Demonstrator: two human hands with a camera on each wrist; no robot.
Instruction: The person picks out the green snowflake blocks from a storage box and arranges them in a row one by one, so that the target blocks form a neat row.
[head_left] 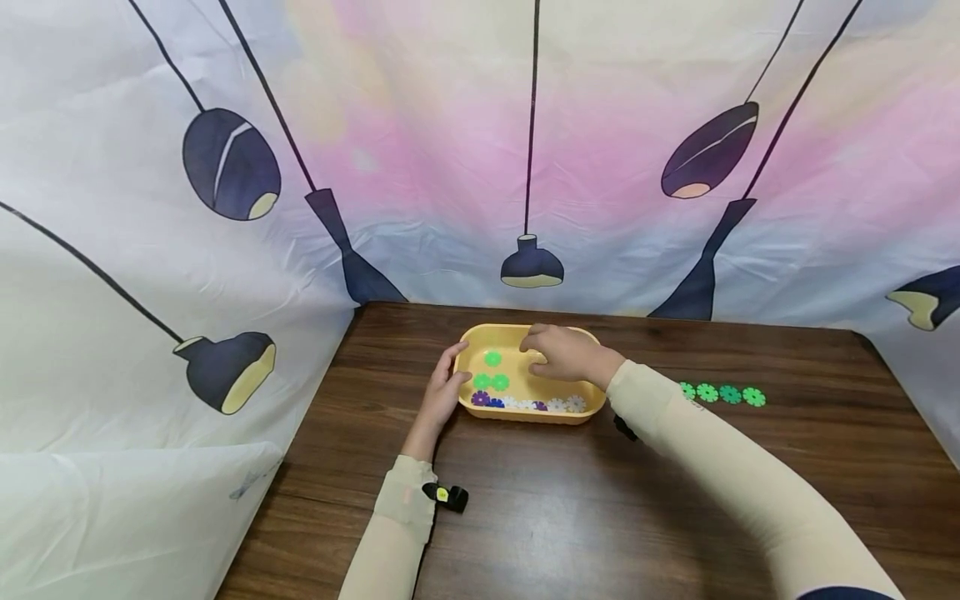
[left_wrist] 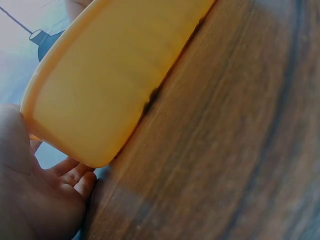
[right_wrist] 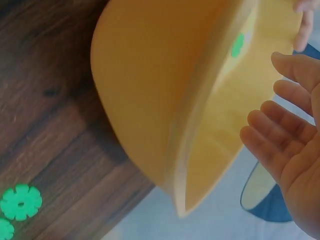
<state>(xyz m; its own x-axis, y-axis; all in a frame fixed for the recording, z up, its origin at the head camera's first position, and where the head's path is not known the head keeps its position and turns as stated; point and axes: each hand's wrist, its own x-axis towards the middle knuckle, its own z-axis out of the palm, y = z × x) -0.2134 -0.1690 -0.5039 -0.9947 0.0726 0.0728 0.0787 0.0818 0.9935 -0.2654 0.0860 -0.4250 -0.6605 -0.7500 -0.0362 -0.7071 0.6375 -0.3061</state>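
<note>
A yellow plastic tray (head_left: 525,417) with rounded corners sits on the wooden table. My left hand (head_left: 442,393) grips its left end, thumb at the rim and fingers round the outside; the left wrist view shows this hand (left_wrist: 45,195) at the tray's corner (left_wrist: 95,95). Over the tray's right half hovers my right hand (head_left: 566,354), its fingers loosely bent. Nothing shows between the fingers of that hand (right_wrist: 290,135) in the right wrist view. Inside the tray lie green flower-shaped discs (head_left: 492,358), plus several white (head_left: 575,404), purple (head_left: 480,398) and blue ones along the near side.
A row of several green flower-shaped discs (head_left: 707,392) lies on the table (head_left: 555,517) to the right of the tray, partly behind the right sleeve. A cloth backdrop (head_left: 450,167) printed with hanging lamps stands behind the table and along its left side.
</note>
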